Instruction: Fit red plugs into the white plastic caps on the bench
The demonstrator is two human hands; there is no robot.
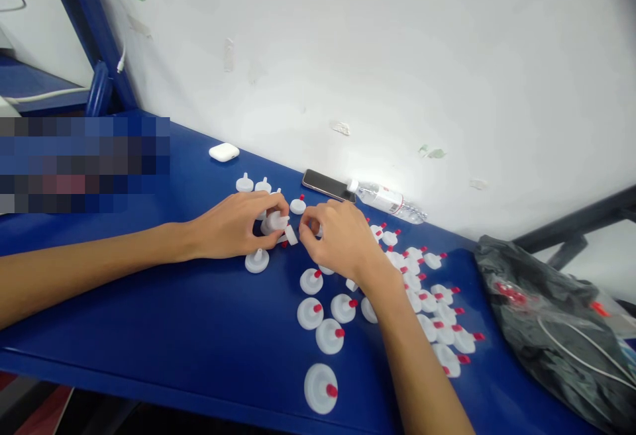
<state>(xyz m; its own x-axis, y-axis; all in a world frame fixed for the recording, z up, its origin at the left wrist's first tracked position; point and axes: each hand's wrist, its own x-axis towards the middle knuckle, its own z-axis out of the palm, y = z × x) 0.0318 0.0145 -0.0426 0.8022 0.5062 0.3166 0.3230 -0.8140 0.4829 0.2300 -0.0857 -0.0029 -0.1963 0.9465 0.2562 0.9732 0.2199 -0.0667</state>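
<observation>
My left hand (241,224) is closed round a white plastic nozzle cap (275,223), thumb and forefinger at its sides. A small white piece (291,235) shows at its right, with a bit of red just below. Close by on the right, my right hand (342,233) has its thumb and fingers curled together in a pinch; what lies in them is mostly hidden. Plain white nozzle caps without red tips, such as one (257,261), lie around my left hand. Several white caps with red tips, such as one (330,336), spread below and right of my right hand.
Along the wall lie a phone (325,184), a clear plastic bottle (385,200) and a white earbud case (224,152). A dark plastic bag (527,316) with a white cord covers the right end of the blue table (163,329). A blurred patch hides the far left.
</observation>
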